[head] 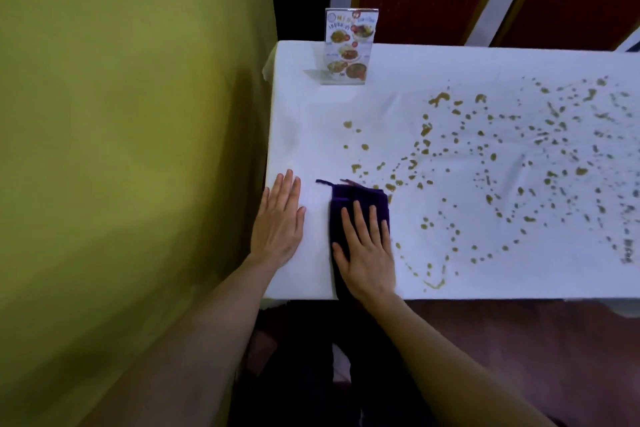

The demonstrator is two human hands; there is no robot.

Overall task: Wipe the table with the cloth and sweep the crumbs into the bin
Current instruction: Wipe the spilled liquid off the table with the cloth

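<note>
The right hand [367,250] lies flat, fingers straight and slightly spread, pressing the folded purple cloth [356,204] at the bench's [346,114] near-left corner. The left hand [278,222] rests flat beside it on the white covering, brown crumbs [485,163] scattered rightward.

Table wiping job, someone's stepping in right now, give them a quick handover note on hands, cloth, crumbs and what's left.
Left hand: flat on the bare near-left corner of the table, holding nothing.
Right hand: fingers straight, pressing the folded purple cloth at the table's near edge.
Crumbs: brown bits and smears spread from just beside the cloth across to the right.
Menu stand: upright at the far-left corner.
Done: nearly nothing wiped.
Left: wipe rightward, sweep crumbs into the bin, which is not in view.
</note>
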